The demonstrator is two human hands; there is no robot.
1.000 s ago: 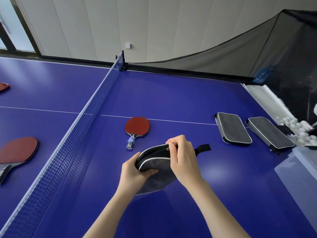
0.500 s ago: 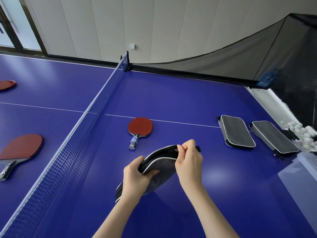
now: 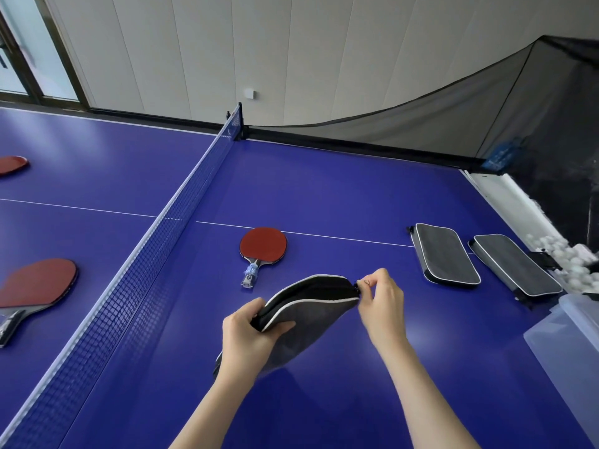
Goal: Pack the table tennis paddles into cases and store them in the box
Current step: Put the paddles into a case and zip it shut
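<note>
Case (image 3: 311, 315), dark grey with white piping, is hanging just above the near middle of the counter (image 3: 340, 189), its right end tilting upward. The left grip (image 3: 249, 335) is clasping the case's lower left end, thumb lying on the grey face. The right grip (image 3: 381, 296) is pinching the zip pull (image 3: 358, 285) at the upper right corner.

Just beyond the case a red paddle (image 3: 263, 245) is lying flat, its handle pointing toward the person. The net (image 3: 155, 251) is standing between this side and two more red paddles, one near (image 3: 35, 281) and one far (image 3: 11, 164), toward the left edge. Two closed cases, an inner one (image 3: 445, 254) and an outer one (image 3: 515, 265), are lying side by side near the right edge. A clear box (image 3: 564, 345) is sitting at that edge, nearer the person, partly out of frame. White balls (image 3: 570, 264) are piling up past the edge under a black catch net (image 3: 486, 118).

Compared with a second ago, the right grip is sitting farther right along the zip, at the corner instead of mid-edge, and is now hiding the black strap
</note>
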